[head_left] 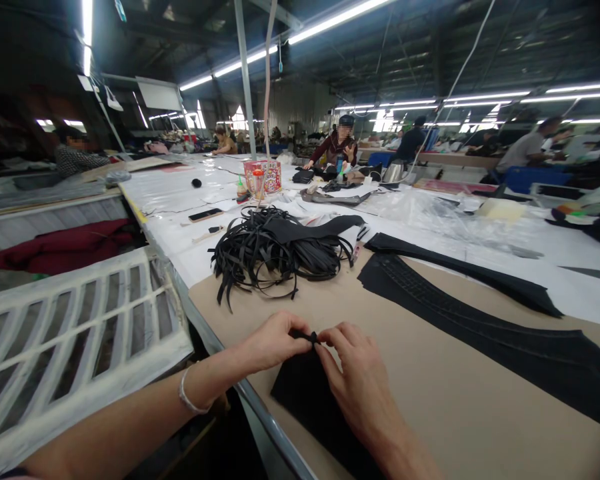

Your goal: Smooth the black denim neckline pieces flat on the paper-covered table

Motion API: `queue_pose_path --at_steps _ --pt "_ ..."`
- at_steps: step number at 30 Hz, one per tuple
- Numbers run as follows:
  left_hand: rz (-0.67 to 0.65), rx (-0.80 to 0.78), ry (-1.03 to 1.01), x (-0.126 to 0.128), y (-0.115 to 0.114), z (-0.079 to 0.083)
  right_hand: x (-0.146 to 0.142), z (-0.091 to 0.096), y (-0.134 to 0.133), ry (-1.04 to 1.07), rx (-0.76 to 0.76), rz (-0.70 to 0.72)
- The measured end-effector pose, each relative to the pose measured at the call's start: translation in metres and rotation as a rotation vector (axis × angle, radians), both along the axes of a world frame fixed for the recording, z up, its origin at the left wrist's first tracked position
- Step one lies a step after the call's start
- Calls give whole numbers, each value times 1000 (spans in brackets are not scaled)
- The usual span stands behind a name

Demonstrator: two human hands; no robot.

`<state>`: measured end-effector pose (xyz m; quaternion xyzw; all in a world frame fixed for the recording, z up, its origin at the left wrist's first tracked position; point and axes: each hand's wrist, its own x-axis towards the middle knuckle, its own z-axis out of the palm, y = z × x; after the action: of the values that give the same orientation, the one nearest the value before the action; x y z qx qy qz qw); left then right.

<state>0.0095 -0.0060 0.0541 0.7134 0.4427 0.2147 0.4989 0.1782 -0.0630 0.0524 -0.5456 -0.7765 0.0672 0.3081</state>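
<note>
Both hands meet at the upper end of a black fabric piece (313, 407) that lies near the table's front edge. My left hand (280, 341) pinches the piece's end between thumb and fingers. Close beside it, my right hand (353, 363) grips the same end with thumb and index finger. A small dark bit sticks up between the fingertips; its exact shape is hidden. Beyond the hands sits a heap of thin black strips (285, 250). On the right lie long curved black pieces (480, 340), one with stitched lines along it.
Brown paper (430, 407) covers the near tabletop. Farther back are a phone (206, 215), a red patterned box (270, 175), and clear plastic sheeting (430, 217). A white slatted frame (80, 333) stands left of the table's metal edge. A co-worker (333, 150) is across the table.
</note>
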Motion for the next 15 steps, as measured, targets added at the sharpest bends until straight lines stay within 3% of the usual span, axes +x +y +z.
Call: queue_pose_path --at_steps 8,15 --pt "-2 110 86 1 -7 1 -3 -2 -2 -113 61 -11" --pt "-31 274 231 2 -13 13 -4 2 -3 -231 133 25"
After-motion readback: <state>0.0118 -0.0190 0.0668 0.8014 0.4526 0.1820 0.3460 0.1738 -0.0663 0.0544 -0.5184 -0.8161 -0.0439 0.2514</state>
